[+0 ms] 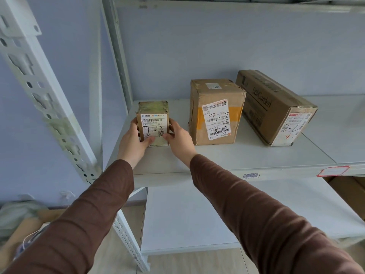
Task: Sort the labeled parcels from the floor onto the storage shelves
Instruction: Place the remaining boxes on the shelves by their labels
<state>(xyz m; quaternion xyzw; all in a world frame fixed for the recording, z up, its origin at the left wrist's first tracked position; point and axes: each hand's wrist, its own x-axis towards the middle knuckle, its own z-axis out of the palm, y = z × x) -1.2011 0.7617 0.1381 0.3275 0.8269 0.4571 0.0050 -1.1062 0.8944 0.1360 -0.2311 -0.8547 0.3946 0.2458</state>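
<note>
A small cardboard parcel [155, 118] with a white label marked "2-2" stands on the white shelf [246, 155], near its left end. My left hand [134, 141] grips its left side and my right hand [178, 138] grips its right side, thumbs on the label. To its right stand a medium brown parcel [215, 113] and a long brown parcel [274, 105], both marked "2-2".
A perforated white upright [39, 84] runs along the left of the shelf. A lower shelf [197, 218] lies beneath. The shelf's front edge carries a barcode sticker [250, 175] and a red-bordered tag [333, 171]. Packages lie on the floor at bottom left [17, 224].
</note>
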